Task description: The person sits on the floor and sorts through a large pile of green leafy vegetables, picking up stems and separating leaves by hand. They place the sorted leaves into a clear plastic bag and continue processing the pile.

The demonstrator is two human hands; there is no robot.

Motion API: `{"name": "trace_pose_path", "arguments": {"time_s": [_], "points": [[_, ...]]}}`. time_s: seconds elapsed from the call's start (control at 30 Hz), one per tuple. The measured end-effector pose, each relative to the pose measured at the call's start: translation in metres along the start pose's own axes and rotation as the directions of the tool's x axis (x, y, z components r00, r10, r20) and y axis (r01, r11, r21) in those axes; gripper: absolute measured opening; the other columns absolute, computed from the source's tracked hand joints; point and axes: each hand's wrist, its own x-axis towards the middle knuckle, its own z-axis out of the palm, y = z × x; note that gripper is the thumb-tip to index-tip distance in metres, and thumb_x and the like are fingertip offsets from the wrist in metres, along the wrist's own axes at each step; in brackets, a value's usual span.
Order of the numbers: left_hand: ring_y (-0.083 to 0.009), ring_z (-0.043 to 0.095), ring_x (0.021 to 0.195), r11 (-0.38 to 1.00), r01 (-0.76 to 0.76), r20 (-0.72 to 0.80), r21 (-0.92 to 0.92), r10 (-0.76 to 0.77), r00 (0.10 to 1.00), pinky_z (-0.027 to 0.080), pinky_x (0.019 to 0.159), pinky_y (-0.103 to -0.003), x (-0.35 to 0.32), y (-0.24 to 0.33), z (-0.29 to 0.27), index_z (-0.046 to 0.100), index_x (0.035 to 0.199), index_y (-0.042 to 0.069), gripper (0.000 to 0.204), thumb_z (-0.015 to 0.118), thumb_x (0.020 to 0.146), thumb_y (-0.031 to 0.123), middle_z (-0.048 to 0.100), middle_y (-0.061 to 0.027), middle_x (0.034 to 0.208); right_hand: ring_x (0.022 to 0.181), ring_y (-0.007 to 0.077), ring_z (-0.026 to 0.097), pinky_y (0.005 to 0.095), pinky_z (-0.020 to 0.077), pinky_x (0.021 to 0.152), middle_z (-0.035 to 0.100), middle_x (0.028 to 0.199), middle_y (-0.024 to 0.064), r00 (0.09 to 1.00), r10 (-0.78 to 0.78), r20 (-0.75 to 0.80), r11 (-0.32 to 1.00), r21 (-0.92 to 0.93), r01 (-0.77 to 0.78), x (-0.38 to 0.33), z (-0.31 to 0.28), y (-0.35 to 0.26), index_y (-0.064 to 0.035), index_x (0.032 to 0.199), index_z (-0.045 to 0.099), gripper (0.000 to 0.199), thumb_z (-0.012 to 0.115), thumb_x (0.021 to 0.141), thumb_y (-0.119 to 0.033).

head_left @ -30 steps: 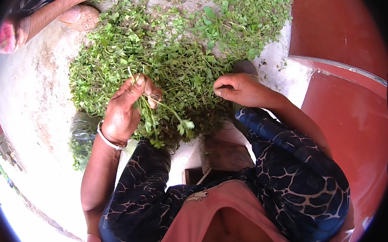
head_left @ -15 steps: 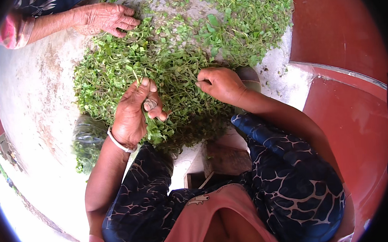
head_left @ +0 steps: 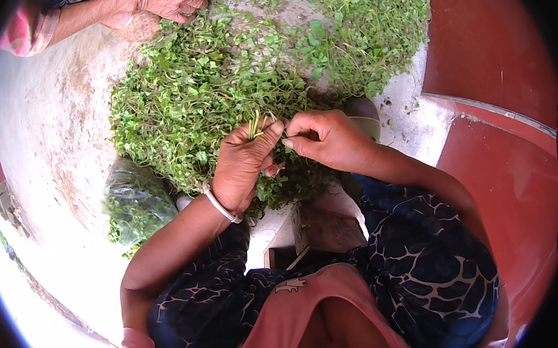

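Observation:
My left hand (head_left: 239, 164), with a white bangle at the wrist, is closed around a small bunch of leafy green sprigs. Their pale stems (head_left: 254, 126) stick up between thumb and fingers. Thumb and forefinger of my right hand (head_left: 332, 141) are pinched together right beside the left fingertips; whatever they hold is too small to make out. Both hands are over the near side of a wide heap of leafy greens (head_left: 184, 109) spread on the pale surface.
At upper left, another person's hand (head_left: 173, 1) rests at the heap's far edge. A clear plastic bag with greens inside (head_left: 137, 200) lies left of my left forearm. A brown wooden piece (head_left: 328, 229) stands between my knees. Red panels (head_left: 486, 36) line the right side.
My left hand has moved right with its sprigs, meeting my right hand, which has shifted slightly down. The other person's hand sits higher in the picture.

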Motion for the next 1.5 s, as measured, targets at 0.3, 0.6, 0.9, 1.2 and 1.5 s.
{"name": "trace_pose_path", "arguments": {"time_s": [0.3, 0.6, 0.9, 1.2, 1.5], "points": [[-0.0039, 0.034, 0.046, 0.99, 0.086, 0.065, 0.112, -0.094, 0.993, 0.036, 0.043, -0.021, 0.001, -0.007, -0.004, 0.064, 0.09, 0.008, 0.011, 0.06, 0.09, 0.018, 0.047, 0.0058, 0.058, 0.064, 0.0077, 0.054, 0.0266, 0.0459, 0.057, 0.063, 0.075, 0.0034, 0.979, 0.194, 0.061, 0.924, 0.323, -0.204, -0.002, -0.011, 0.003, -0.0013, 0.092, 0.06, 0.021, 0.066, 0.085, -0.02], [-0.0037, 0.039, 0.046, 0.932, 0.071, 0.151, 0.356, -0.133, 0.98, 0.036, 0.044, -0.021, -0.005, -0.021, -0.005, 0.062, 0.089, 0.004, 0.011, 0.056, 0.09, 0.012, 0.05, 0.0038, 0.061, 0.066, 0.0139, 0.058, 0.0283, 0.0462, 0.061, 0.062, 0.074, 0.0067, 0.99, 0.046, 0.131, 0.996, 0.064, -0.055, -0.007, -0.006, 0.009, -0.0031, 0.086, 0.059, 0.014, 0.065, 0.083, -0.016], [-0.0041, 0.038, 0.059, 0.975, 0.015, 0.094, 0.22, -0.036, 0.995, 0.034, 0.052, -0.021, 0.001, -0.005, -0.024, 0.057, 0.09, 0.01, 0.012, 0.054, 0.092, 0.021, 0.05, 0.0053, 0.074, 0.073, 0.0262, 0.06, 0.0395, 0.0479, 0.064, 0.057, 0.082, 0.0072, 0.967, -0.009, 0.255, 0.846, -0.514, 0.143, -0.018, -0.03, 0.012, -0.0092, 0.089, 0.055, 0.017, 0.059, 0.085, -0.025], [-0.0124, 0.048, 0.07, 0.982, -0.112, 0.256, 0.149, 0.071, 0.964, 0.041, 0.065, -0.027, 0.001, 0.002, -0.012, 0.053, 0.089, 0.009, 0.021, 0.048, 0.096, 0.028, 0.051, -0.0004, 0.078, 0.07, 0.032, 0.06, 0.0403, 0.0475, 0.063, 0.064, 0.078, 0.0126, 0.892, 0.184, -0.413, 0.846, -0.395, -0.357, 0.036, -0.111, 0.053, -0.0098, 0.084, 0.063, 0.024, 0.06, 0.083, -0.034], [-0.0102, 0.042, 0.053, 0.995, -0.067, 0.163, 0.068, 0.055, 0.985, 0.039, 0.055, -0.026, 0.011, 0.008, -0.003, 0.051, 0.087, 0.008, 0.02, 0.055, 0.093, 0.027, 0.042, 0.0013, 0.061, 0.056, 0.0157, 0.055, 0.0338, 0.0445, 0.055, 0.06, 0.066, 0.0079, 0.876, 0.339, -0.343, 0.913, -0.105, -0.394, 0.045, -0.089, 0.064, -0.0045, 0.083, 0.063, 0.027, 0.062, 0.083, -0.031]]}}
